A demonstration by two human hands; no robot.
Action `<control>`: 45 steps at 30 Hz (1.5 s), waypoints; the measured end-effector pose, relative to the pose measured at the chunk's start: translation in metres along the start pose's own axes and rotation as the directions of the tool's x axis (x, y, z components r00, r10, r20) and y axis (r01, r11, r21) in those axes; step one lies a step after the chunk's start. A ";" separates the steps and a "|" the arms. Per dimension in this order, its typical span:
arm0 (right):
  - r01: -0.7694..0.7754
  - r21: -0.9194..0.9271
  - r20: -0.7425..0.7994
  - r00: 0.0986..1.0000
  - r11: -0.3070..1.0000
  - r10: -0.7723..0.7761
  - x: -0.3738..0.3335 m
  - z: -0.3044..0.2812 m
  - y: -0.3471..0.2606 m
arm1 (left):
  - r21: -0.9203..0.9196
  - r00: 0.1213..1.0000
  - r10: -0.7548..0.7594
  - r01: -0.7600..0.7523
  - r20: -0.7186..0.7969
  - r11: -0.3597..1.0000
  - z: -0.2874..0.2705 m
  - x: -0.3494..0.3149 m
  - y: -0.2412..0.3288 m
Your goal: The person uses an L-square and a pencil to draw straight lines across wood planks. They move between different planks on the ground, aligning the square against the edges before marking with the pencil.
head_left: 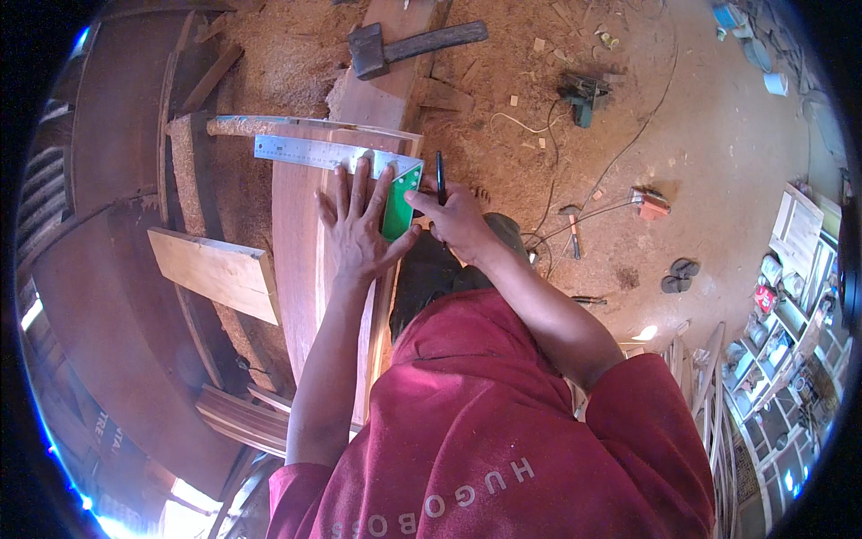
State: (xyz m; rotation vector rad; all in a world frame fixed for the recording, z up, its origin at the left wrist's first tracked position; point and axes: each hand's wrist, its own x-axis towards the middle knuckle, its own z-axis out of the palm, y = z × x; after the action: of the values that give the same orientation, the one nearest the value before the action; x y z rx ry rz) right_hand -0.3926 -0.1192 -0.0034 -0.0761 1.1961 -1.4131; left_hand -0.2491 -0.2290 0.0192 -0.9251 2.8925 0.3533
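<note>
A try square with a green stock and a steel blade point(296, 152) lies across the end of a long reddish-brown board point(298, 211). My left hand point(357, 238) rests on it with the fingers spread, the fingertips on the blade and the thumb beside the stock. At the stock's right side, my right hand point(462, 225) grips a black pen point(440, 172), which stands nearly upright. The right thumb reaches to the green stock. The pen's lower part is mostly hidden by the fingers, so I cannot tell whether its tip touches the wood.
A heavy mallet point(368, 52) lies on a board beyond the square. To the left sits a pale plank point(215, 269). On the sawdust-covered floor at right are a green power tool point(582, 106), an orange tool point(651, 205), a hammer point(574, 232), cords and sandals point(680, 275).
</note>
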 end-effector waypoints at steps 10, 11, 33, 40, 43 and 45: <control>-0.028 -0.002 -0.024 0.999 1.000 0.028 -0.002 0.000 -0.003 | -0.003 1.000 -0.002 0.002 -0.006 1.000 -0.001 0.001 0.001; -0.036 0.000 -0.022 0.999 0.999 0.036 -0.003 0.000 -0.004 | -0.001 1.000 0.003 -0.003 -0.010 1.000 -0.001 0.001 0.001; 0.728 -0.484 0.480 0.685 0.486 -0.549 0.135 0.114 -0.097 | -0.117 0.999 -0.015 0.012 -0.030 0.993 -0.011 -0.004 -0.004; 0.730 -0.581 0.540 0.676 0.358 -0.501 0.165 0.144 -0.086 | -0.138 1.000 -0.029 0.028 0.001 0.990 -0.012 -0.006 -0.007; 0.718 -0.581 0.543 0.693 0.383 -0.474 0.167 0.144 -0.086 | -0.164 0.999 -0.035 0.035 0.003 0.986 -0.012 -0.008 -0.007; 0.707 -0.581 0.538 0.705 0.403 -0.461 0.168 0.146 -0.087 | -0.161 0.999 -0.041 0.041 0.003 0.986 -0.012 -0.007 -0.007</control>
State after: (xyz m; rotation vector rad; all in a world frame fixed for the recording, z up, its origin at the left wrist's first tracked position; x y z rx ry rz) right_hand -0.4033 -0.3560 0.0254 -1.4293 1.5046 -1.2902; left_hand -0.2390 -0.2333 0.0305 -1.0061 2.8743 0.5911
